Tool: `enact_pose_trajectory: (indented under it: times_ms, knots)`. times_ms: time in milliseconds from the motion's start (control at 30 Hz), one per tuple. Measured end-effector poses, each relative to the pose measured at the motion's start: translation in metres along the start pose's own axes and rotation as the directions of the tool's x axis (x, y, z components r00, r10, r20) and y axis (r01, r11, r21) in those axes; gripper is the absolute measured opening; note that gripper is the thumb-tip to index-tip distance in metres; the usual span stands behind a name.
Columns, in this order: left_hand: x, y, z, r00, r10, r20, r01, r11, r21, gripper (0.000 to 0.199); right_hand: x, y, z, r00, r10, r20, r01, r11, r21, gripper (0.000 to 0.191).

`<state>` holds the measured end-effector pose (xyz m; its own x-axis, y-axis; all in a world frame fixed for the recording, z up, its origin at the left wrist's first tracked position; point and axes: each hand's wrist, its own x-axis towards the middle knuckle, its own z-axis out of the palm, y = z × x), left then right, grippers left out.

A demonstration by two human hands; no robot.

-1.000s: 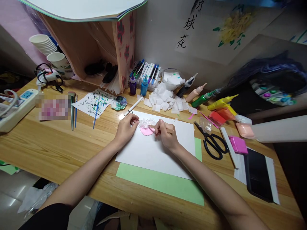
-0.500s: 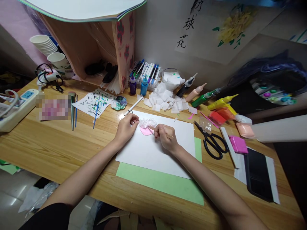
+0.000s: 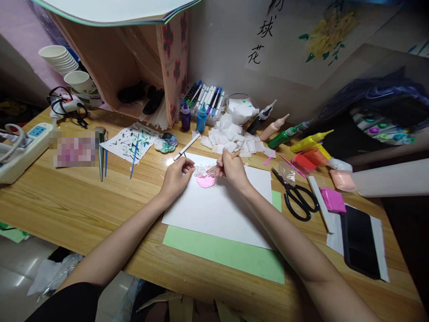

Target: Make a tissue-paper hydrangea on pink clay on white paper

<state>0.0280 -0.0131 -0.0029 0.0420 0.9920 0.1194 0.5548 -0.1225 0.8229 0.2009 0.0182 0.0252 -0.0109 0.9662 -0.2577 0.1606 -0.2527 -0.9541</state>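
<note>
On a white sheet of paper (image 3: 214, 219) lies a pink clay disc (image 3: 205, 181). Crumpled white tissue tufts (image 3: 201, 170) cover its upper part, while its lower part is bare. My right hand (image 3: 233, 172) grips a thin wooden stick (image 3: 212, 169), tilted, its tip down at the right side of the tufts. To the left, my left hand (image 3: 176, 182) rests on the sheet's edge with its fingers curled together and the tips beside the tufts. Whatever those fingertips pinch is too small to make out.
A green sheet (image 3: 224, 255) lies under the white one. Beyond are cut tissue squares (image 3: 228, 136), a white marker (image 3: 186, 146) and paint bottles (image 3: 273, 127). Black scissors (image 3: 298, 199), a pink clay pack (image 3: 333, 200) and a phone (image 3: 360, 241) lie right; brushes (image 3: 101, 156) lie left.
My right hand has moved up and away from me, tilting the wooden stick so its tip is at the tufts. More of the pink disc shows. The left hand stays about in place.
</note>
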Motion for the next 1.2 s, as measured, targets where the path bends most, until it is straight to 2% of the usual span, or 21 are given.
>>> enact_pose_trajectory:
  times_ms: [100, 200, 267, 333, 400, 467, 567, 633, 700, 800, 867, 967, 1067, 1133, 1200]
  knots:
    - [0.001, 0.001, 0.000, 1.000, -0.001, 0.002, 0.000, 1.000, 0.005, 0.009, 0.000, -0.002, -0.003, 0.998, -0.021, 0.063, 0.020, 1.000, 0.004, 0.058]
    - [0.000, 0.000, 0.000, 1.000, -0.007, 0.002, 0.007, 1.000, 0.009, 0.009, -0.017, 0.002, -0.013, 0.964, -0.208, 0.164, 0.209, 0.978, 0.008, 0.058]
    - [-0.002, -0.001, 0.000, 1.000, -0.010, 0.000, 0.010, 1.000, 0.013, 0.009, -0.033, 0.010, -0.024, 0.936, -0.321, 0.145, 0.325, 0.946, 0.001, 0.057]
    - [-0.002, 0.000, -0.002, 1.000, -0.017, 0.003, 0.017, 1.000, 0.019, 0.009, -0.045, 0.021, -0.035, 0.931, -0.357, 0.072, 0.355, 0.934, 0.043, 0.056]
    - [0.001, 0.002, -0.004, 0.999, -0.030, 0.020, 0.029, 0.999, 0.032, 0.009, -0.051, 0.034, -0.044, 0.947, -0.322, -0.010, 0.320, 0.939, 0.126, 0.057]
    - [0.010, 0.007, -0.006, 0.999, -0.029, 0.032, 0.026, 0.996, 0.083, 0.011, -0.050, 0.045, -0.049, 0.970, -0.236, -0.053, 0.242, 0.939, 0.244, 0.058]
    - [0.036, 0.019, -0.006, 0.996, 0.083, 0.033, -0.089, 0.960, 0.266, 0.013, -0.043, 0.053, -0.050, 0.987, -0.104, -0.121, 0.144, 0.906, 0.399, 0.059]
    - [0.057, 0.024, -0.001, 0.976, 0.204, 0.073, -0.216, 0.881, 0.420, 0.016, -0.040, 0.054, -0.049, 0.988, -0.064, -0.141, 0.122, 0.887, 0.446, 0.058]
    - [0.077, 0.027, 0.006, 0.945, 0.284, 0.164, -0.328, 0.781, 0.531, 0.020, -0.039, 0.054, -0.048, 0.989, -0.058, -0.133, 0.113, 0.881, 0.460, 0.057]
    - [0.095, 0.025, 0.015, 0.882, 0.355, 0.310, -0.471, 0.667, 0.577, 0.009, -0.040, 0.055, -0.048, 0.991, -0.070, -0.114, 0.116, 0.873, 0.474, 0.057]
    - [0.099, 0.023, 0.018, 0.871, 0.371, 0.321, -0.491, 0.647, 0.583, 0.013, -0.040, 0.056, -0.048, 0.991, -0.078, -0.113, 0.123, 0.866, 0.484, 0.056]
    - [0.096, 0.022, 0.014, 0.909, 0.369, 0.195, -0.415, 0.748, 0.517, 0.013, -0.039, 0.057, -0.049, 0.990, -0.082, -0.115, 0.128, 0.862, 0.490, 0.056]
    - [0.092, 0.024, 0.003, 0.959, 0.277, 0.054, -0.280, 0.911, 0.302, 0.010, -0.039, 0.057, -0.049, 0.991, -0.083, -0.105, 0.124, 0.866, 0.484, 0.056]
    - [0.089, 0.028, -0.004, 0.983, 0.183, 0.013, -0.184, 0.974, 0.131, 0.012, -0.039, 0.057, -0.049, 0.991, -0.085, -0.101, 0.123, 0.868, 0.481, 0.056]
    - [0.083, 0.034, -0.011, 0.994, 0.110, 0.008, -0.109, 0.994, -0.029, 0.015, -0.039, 0.057, -0.050, 0.991, -0.088, -0.103, 0.127, 0.870, 0.477, 0.056]
